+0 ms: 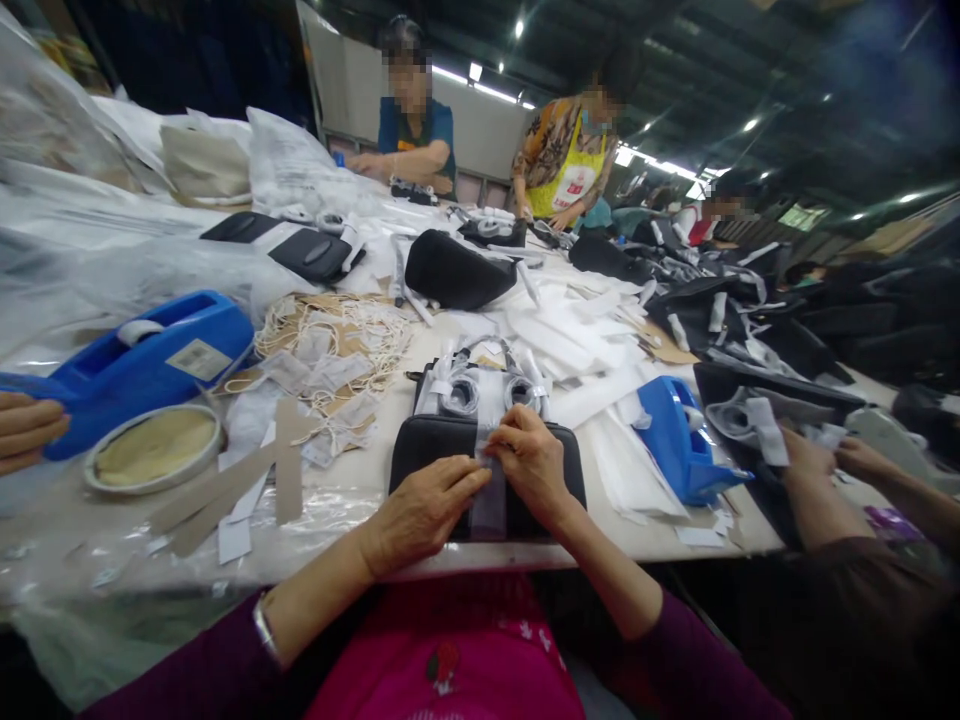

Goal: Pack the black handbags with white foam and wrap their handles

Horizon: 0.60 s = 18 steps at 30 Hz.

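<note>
A black handbag [420,450] lies in front of me at the table edge. A translucent whitish packing strip [489,515] runs down over its middle. At the bag's far side, wrapped handles and rolled plastic-covered pieces [459,396] stick up. My right hand [529,455] is closed, thumb and fingers pinching the strip near the middle of the bag. From the left, my left hand [431,505] meets it, fingers pressed together with their tips at the same strip. The exact grip of the left fingertips is partly hidden.
Left are a blue tape dispenser [187,340], a round tape roll [154,450], stringed tags [330,350] and card strips [289,460]. Right are white sheets [577,340], another blue dispenser [679,445] and a co-worker's hands [810,465]. Black bags [457,270] and people stand beyond.
</note>
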Available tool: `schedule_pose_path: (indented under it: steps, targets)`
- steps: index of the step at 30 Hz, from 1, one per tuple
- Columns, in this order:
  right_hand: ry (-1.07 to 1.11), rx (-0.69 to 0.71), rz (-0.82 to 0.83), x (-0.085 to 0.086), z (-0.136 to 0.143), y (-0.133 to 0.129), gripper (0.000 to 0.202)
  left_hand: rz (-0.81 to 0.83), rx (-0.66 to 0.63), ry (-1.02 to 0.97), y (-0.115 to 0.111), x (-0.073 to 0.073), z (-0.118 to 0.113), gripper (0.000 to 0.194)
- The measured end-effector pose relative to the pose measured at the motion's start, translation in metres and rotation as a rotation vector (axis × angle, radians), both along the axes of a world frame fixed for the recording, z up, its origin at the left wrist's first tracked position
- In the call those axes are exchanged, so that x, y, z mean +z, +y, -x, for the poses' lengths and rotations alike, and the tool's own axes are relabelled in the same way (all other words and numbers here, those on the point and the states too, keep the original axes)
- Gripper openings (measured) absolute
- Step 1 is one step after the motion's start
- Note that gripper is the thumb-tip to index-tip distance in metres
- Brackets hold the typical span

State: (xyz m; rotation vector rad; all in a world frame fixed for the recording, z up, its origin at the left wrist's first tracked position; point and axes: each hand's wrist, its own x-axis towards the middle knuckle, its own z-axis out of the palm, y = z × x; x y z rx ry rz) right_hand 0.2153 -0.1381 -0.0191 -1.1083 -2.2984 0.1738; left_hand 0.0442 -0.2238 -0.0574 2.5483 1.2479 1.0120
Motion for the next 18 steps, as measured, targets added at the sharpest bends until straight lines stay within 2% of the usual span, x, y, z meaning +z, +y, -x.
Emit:
schedule_pose_path:
  steps: [2, 7, 9, 11, 13, 15, 18]
  targets:
    - [-0.035, -0.014, -0.027, 0.000, 0.000, 0.001, 0.017, -0.017, -0.003, 0.039, 0.000, 0.000, -0.001, 0.040]
    - [-0.131, -0.041, -0.073, 0.001, 0.009, 0.001, 0.017, -0.045, 0.044, 0.167, 0.001, 0.005, -0.002, 0.040]
    - [-0.145, -0.064, -0.084, 0.006, 0.012, 0.000, 0.015, -0.086, 0.040, 0.219, 0.002, 0.008, -0.003, 0.042]
    - [-0.071, -0.054, -0.085, 0.016, 0.003, 0.003, 0.014, -0.123, 0.010, 0.257, 0.004, 0.008, -0.003, 0.043]
    - [0.105, -0.050, -0.086, 0.030, -0.025, 0.016, 0.014, -0.145, -0.008, 0.286, 0.006, 0.006, -0.002, 0.046]
    - [0.285, -0.141, -0.108, 0.045, -0.076, 0.037, 0.014, -0.180, -0.006, 0.310, 0.010, 0.001, 0.001, 0.052]
    - [0.444, -0.528, -0.134, 0.070, -0.183, 0.067, 0.014, -0.278, -0.026, 0.248, 0.021, -0.015, 0.004, 0.056]
